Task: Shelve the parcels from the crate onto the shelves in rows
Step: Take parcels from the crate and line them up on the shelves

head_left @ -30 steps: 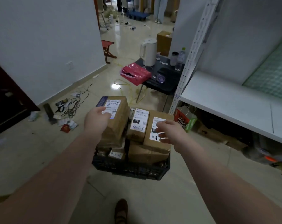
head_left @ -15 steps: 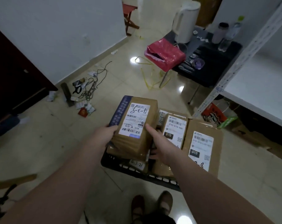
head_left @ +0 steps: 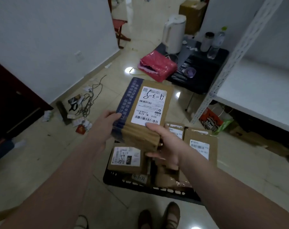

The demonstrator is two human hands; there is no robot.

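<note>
At centre frame, the left hand grips the blue-taped left edge of a cardboard parcel, and the right hand clasps its near right corner. It is lifted above the black slatted crate of boxes. Glossy bare floor lies lower left; the white shelf sits right.

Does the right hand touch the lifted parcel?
Touching. The head view shows the right hand with its thumb on the parcel label and fingers under its near end.

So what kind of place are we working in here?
Probably a small parcel pickup or sorting room: a crate of labelled parcels, the hand-numbered parcel in both hands, and bare white metal shelving.
</note>
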